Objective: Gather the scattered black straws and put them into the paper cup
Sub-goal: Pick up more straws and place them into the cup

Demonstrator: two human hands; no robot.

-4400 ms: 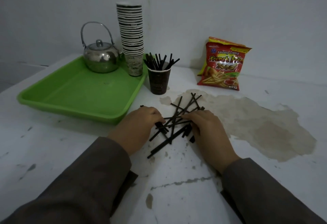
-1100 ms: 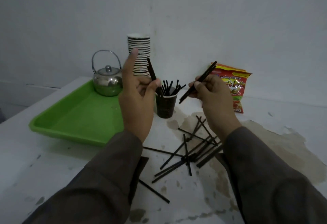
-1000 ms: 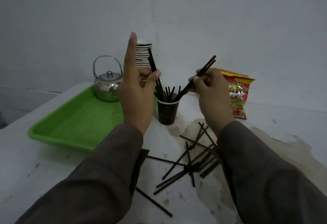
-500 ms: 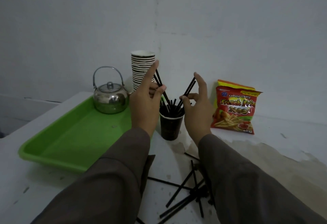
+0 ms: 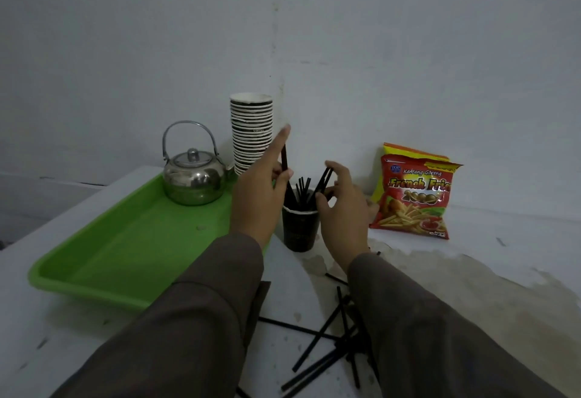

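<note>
The grip of the left hand (image 5: 255, 201) pinches one black straw (image 5: 285, 163) between thumb and curled fingers, with the index finger stretched up past it; the straw's lower end points down into the paper cup (image 5: 298, 229). The right hand (image 5: 342, 209) pinches what looks like two straws (image 5: 323, 179) held together, though the dim light makes the count uncertain, and they slant down into the same cup. The dark cup stands upright on the worktop (image 5: 471, 272) between the two hands, and other straws already stand in it, their tips poking above its rim. Nearer the person, scattered straws (image 5: 327, 344) lie crossed over one another on the worktop, partly hidden by the right sleeve. A brownish stain (image 5: 490, 300) spreads over the worktop to the right of them. Just left of the cup sits a green tray (image 5: 125, 253), which carries a steel kettle (image 5: 195, 182) and a tall stack of paper cups (image 5: 250, 127) at its far end. To the right of the cup a red and yellow snack bag (image 5: 413, 202) leans against the wall.
</note>
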